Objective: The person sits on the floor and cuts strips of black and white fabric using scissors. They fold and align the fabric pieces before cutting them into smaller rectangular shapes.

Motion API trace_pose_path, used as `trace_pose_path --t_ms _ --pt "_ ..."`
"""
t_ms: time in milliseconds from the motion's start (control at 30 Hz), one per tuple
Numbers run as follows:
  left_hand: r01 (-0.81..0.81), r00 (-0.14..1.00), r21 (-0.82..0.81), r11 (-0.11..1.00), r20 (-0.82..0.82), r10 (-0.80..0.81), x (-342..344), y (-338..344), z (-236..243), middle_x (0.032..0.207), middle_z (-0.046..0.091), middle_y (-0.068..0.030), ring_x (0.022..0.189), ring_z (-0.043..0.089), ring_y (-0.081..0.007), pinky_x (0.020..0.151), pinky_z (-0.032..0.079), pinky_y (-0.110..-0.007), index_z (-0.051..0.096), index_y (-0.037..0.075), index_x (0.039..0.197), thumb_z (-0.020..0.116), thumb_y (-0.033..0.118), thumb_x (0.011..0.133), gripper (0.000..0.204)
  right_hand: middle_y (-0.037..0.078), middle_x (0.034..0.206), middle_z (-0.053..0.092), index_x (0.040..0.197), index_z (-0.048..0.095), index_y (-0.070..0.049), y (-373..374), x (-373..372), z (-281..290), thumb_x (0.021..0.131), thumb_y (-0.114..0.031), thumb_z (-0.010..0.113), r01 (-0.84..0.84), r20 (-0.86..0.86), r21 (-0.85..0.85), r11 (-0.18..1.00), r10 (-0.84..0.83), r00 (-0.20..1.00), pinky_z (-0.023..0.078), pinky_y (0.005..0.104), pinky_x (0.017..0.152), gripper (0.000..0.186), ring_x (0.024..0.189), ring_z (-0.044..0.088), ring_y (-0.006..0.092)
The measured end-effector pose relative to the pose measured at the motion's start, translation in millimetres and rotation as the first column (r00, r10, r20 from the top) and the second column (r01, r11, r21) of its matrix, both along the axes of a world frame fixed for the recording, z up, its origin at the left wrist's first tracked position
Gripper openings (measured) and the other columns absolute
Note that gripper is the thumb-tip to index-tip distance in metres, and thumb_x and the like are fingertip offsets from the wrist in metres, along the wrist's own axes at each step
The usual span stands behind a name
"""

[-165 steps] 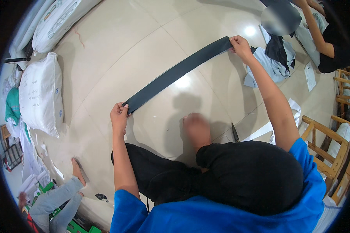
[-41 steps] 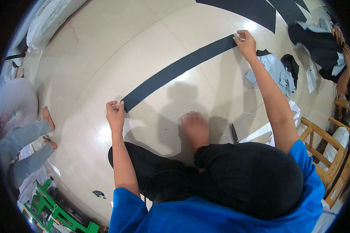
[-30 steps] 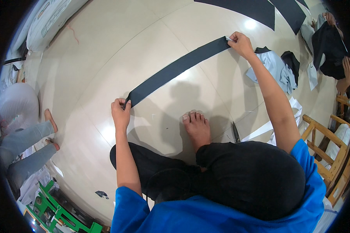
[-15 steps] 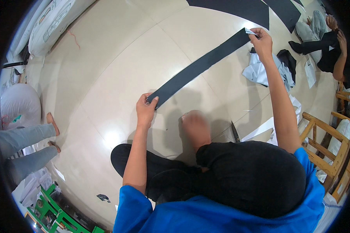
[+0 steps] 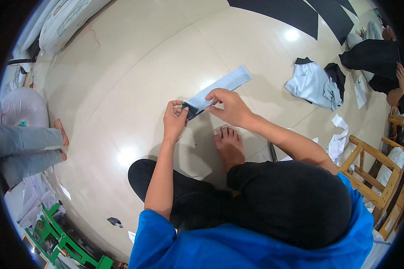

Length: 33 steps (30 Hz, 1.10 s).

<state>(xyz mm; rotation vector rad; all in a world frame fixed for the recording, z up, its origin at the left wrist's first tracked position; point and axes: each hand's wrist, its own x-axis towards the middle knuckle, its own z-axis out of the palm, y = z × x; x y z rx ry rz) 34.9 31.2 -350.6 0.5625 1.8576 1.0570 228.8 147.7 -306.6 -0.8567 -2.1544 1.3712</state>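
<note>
A long fabric strip (image 5: 230,82) lies folded over on itself above the floor in front of me, its pale grey-blue underside facing up. A bit of its black face shows at the near left end. My left hand (image 5: 175,117) pinches that end between thumb and fingers. Over the strip's near edge, my right hand (image 5: 231,106) has its thumb and curled fingers apart; the fingertips are at the pale face, and I cannot tell whether they press on it. My bare foot (image 5: 229,145) rests on the floor just below the strip.
Black cut fabric pieces (image 5: 283,15) lie at the far side. To the right are a pale grey garment heap (image 5: 310,83), white scraps (image 5: 338,139), a knife (image 5: 272,152) by my knee and a wooden stool (image 5: 372,166). A co-worker (image 5: 375,58) handles black cloth; another person's legs (image 5: 29,148) stand left.
The strip was stretched out black side up between both hands. Its right end has come over toward the left, pale side up. My right hand has moved left and let go of that end.
</note>
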Motion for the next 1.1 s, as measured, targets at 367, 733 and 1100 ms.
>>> trace_pose_path --t_ms 367,733,1100 --pt "0.226 0.753 -0.097 0.969 -0.614 -0.237 7.4 10.0 10.6 0.095 0.06 -0.0144 0.086 0.06 -0.0281 0.075 0.05 -0.04 0.063 0.005 0.112 0.076 0.032 0.087 0.039 0.017 0.106 0.065 0.108 0.063 0.0 80.1 60.1 -41.8 0.086 -0.009 0.071 0.273 0.316 0.315 0.909 -0.371 0.873 0.054 0.0392 0.082 0.026 0.093 0.067 0.0297" --pt "0.495 0.625 0.023 0.868 -0.704 -0.337 2.0 5.1 1.2 0.111 0.053 -0.0126 0.107 0.052 -0.034 0.091 0.045 -0.045 0.061 0.008 0.108 0.077 0.016 0.077 0.036 0.016 0.094 0.066 0.112 0.062 -0.001 94.5 56.9 -57.6 0.081 -0.014 0.076 0.343 0.438 0.136 0.929 -0.367 0.821 0.053 0.0408 0.08 0.036 0.089 0.066 0.0316" --pt "0.612 0.586 -0.049 0.79 -0.642 -0.494 -8.8 3.5 23.3 0.108 0.056 -0.009 0.108 0.052 -0.0308 0.093 0.044 -0.043 0.068 0.013 0.112 0.079 0.009 0.073 0.041 0.011 0.085 0.066 0.104 0.065 -0.001 103.6 60.3 -63.3 0.077 -0.017 0.079 0.354 0.468 0.061 0.933 -0.341 0.816 0.052 0.0372 0.074 0.034 0.08 0.066 0.0267"
